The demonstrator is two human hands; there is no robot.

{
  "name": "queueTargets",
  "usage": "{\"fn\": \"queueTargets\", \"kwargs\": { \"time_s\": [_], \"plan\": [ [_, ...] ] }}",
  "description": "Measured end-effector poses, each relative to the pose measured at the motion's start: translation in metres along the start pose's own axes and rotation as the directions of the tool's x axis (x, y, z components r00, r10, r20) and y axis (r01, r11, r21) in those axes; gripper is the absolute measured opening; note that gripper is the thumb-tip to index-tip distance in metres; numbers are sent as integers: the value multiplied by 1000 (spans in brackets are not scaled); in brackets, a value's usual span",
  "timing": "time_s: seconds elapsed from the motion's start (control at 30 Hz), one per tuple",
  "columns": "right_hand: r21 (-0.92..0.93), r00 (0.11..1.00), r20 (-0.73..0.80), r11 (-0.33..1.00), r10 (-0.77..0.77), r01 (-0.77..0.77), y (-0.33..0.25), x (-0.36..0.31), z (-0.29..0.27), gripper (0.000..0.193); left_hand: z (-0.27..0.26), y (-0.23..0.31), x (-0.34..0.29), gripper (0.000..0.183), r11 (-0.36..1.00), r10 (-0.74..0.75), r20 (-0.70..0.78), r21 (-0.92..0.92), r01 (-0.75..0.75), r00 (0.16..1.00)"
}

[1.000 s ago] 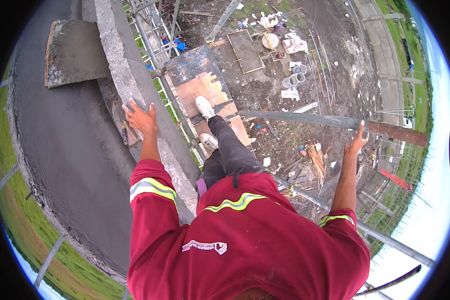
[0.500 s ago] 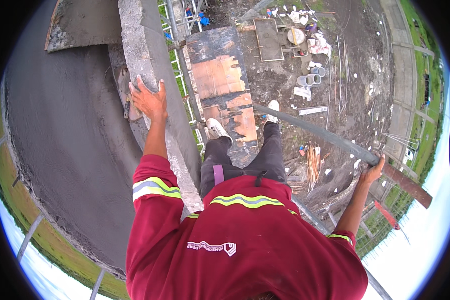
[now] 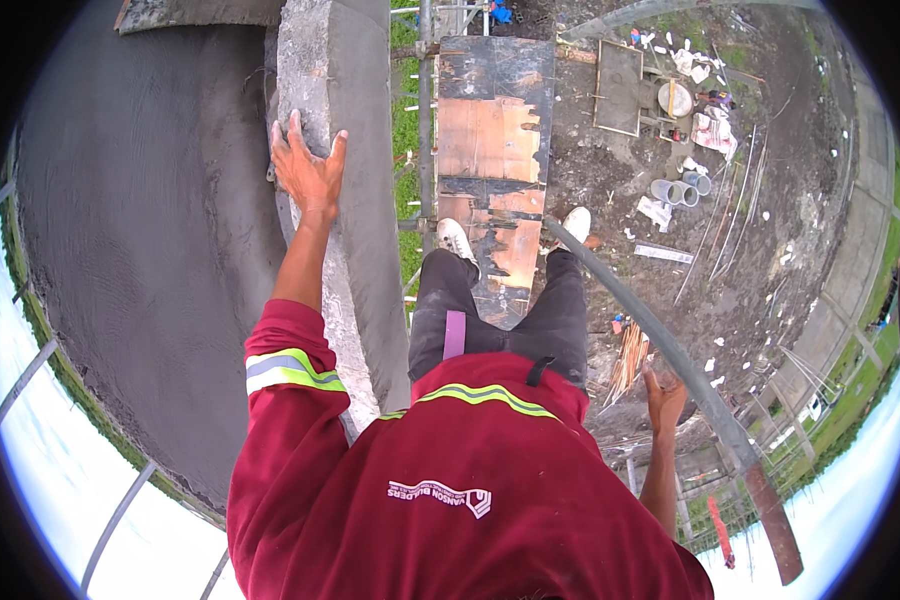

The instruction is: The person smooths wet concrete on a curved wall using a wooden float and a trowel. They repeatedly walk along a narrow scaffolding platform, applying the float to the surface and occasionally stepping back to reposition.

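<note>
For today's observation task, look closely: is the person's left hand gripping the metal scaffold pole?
No: the left hand lies flat on the concrete wall, while the right hand is at the scaffold pole.

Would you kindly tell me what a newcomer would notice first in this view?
The height: white shoes stand on a worn plywood platform far above littered ground. The left hand lies flat on a grey concrete wall at left, and the right hand holds a slanting metal pipe at lower right.

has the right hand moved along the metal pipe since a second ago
Yes. The right hand has slid down the slanted metal pipe, away from its rusty end and closer to the person's body.
</note>
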State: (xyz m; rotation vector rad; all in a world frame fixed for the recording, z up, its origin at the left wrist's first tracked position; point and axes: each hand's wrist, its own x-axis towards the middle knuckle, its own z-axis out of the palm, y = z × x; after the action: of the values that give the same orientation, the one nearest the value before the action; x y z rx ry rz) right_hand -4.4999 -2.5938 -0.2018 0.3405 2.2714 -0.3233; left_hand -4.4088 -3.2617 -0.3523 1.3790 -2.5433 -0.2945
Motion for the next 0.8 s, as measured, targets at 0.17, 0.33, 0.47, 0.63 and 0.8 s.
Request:
{"fn": "queueTargets", "kwargs": {
  "time_s": [0.17, 0.33, 0.47, 0.63, 0.8],
  "plan": [
    [-759, 900, 16, 580, -435, 294, -28, 99, 2, 50, 1, -2, 1, 83, 1000, -2, 26, 16, 1, 1000],
    [-626, 848, 472, 769, 243, 128, 14, 164, -1, 65, -1, 0, 2, 79, 1000, 27, 24, -1, -27, 999],
    [-605, 839, 479, 789, 259, 103, 38, 174, 3, 59, -2, 3, 4, 80, 999, 25, 25, -22, -25, 999],
    [-644, 874, 436, 753, 215, 136, 28, 161, -1, 62, -1, 3, 4, 78, 1000, -17, 49, -24, 19, 999],
    [-670, 878, 422, 730, 224, 136, 12, 154, -1, 62, -1, 6, 1, 77, 1000, -2, 48, -11, 2, 999]
  ]
}}
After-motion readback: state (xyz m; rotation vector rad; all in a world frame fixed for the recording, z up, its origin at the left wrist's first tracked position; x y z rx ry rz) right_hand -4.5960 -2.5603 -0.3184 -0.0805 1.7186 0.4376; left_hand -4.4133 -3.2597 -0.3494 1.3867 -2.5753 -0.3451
